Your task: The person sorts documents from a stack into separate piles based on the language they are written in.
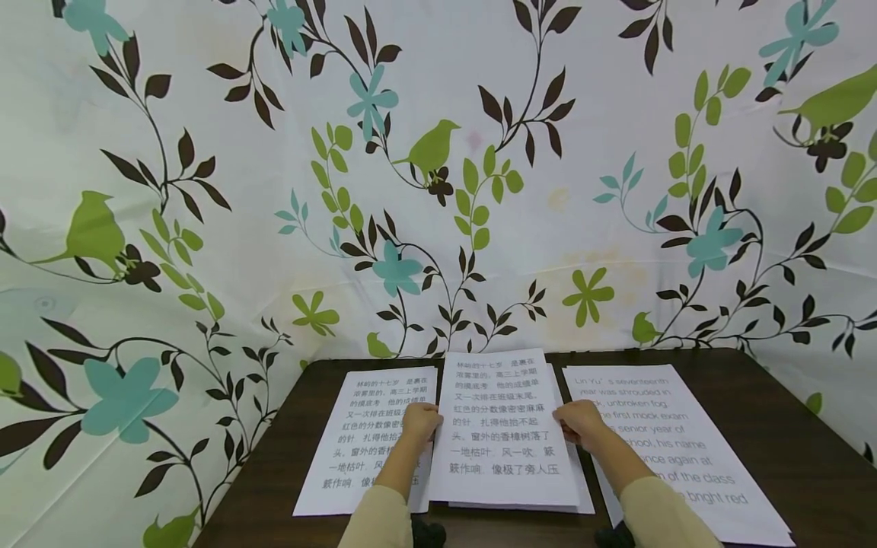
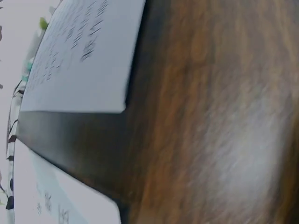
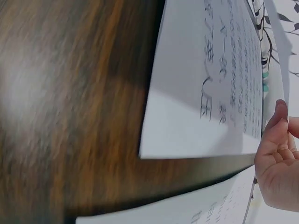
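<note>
Both hands hold a printed sheet of paper (image 1: 503, 426) with Chinese text by its side edges, slightly above the middle paper stack (image 1: 582, 487). My left hand (image 1: 421, 422) grips the left edge; its fingertips are partly hidden, and the left wrist view does not show this hand. On the right edge my right hand (image 1: 581, 423) pinches the sheet between thumb and curled fingers. The right wrist view shows that hand (image 3: 279, 163) with the raised paper (image 3: 279, 46) between its fingers, above the printed stack (image 3: 187, 126).
A left paper stack (image 1: 336, 464) with Chinese text lies under my left forearm. The right stack (image 1: 692, 457) carries English text, partly covered by my right arm. All rest on a dark wooden table (image 1: 767, 426), against a patterned cloth backdrop (image 1: 479, 289).
</note>
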`<state>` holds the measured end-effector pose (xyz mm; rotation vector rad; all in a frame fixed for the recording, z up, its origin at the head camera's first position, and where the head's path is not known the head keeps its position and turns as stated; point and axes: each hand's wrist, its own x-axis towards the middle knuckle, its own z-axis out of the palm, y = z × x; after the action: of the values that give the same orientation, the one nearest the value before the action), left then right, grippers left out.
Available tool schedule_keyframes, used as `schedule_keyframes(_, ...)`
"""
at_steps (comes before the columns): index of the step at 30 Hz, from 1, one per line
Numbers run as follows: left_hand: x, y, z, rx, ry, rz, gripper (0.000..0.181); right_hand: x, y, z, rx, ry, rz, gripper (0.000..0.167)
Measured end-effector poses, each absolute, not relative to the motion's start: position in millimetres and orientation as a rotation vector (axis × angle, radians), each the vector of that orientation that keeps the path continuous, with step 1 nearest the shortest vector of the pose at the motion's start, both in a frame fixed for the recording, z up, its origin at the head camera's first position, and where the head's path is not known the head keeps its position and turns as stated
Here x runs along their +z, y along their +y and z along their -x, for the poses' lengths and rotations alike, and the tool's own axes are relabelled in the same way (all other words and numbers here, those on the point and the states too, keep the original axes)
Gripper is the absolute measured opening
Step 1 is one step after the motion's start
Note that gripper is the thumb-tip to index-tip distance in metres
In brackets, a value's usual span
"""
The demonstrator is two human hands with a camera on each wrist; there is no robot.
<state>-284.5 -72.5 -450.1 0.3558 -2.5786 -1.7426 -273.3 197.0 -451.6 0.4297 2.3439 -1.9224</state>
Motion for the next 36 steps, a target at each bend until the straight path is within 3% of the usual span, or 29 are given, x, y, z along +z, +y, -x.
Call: schedule_keyframes(36, -434, -174, 280, -1.835, -2.462, -0.463, 0.03, -435, 99, 283, -1.993, 2.251, -0.353, 0.021)
